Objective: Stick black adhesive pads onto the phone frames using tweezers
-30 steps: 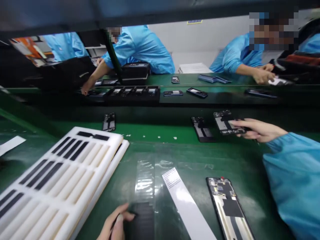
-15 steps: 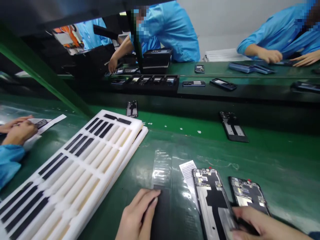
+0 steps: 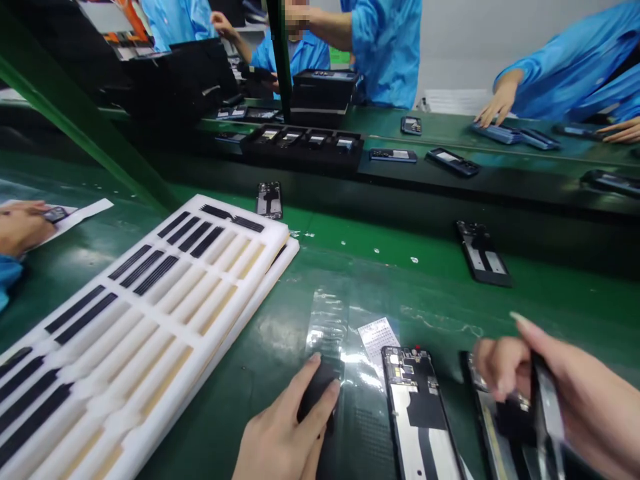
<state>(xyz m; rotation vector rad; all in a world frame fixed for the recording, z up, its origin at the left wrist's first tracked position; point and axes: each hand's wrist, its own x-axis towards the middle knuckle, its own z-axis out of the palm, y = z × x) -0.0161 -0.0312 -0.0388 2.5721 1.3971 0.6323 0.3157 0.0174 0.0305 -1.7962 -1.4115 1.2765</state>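
Note:
Near the bottom centre, my left hand [image 3: 290,427] grips a dark flat strip [image 3: 331,437] between thumb and fingers, at the end of a clear film [image 3: 327,313] on the green bench. My right hand [image 3: 560,380], partly blurred, is closed around metal tweezers [image 3: 549,413] above a second opened phone [image 3: 493,427], covering part of it. Between the hands lies an opened phone [image 3: 415,407] with its circuit board and silver plate showing. A white printed sheet [image 3: 377,337] sits just behind that phone.
A white foam tray [image 3: 195,320] with black strips fills the left side. Farther back lie more opened phones [image 3: 483,257] and a black tray [image 3: 305,143]. People in blue work across the bench; another person's hand [image 3: 23,227] is at far left.
My right hand has left the middle phone and moved up over the right one, with tweezers now showing. My left hand has shifted slightly right, its fingers over the strip. The view has shifted.

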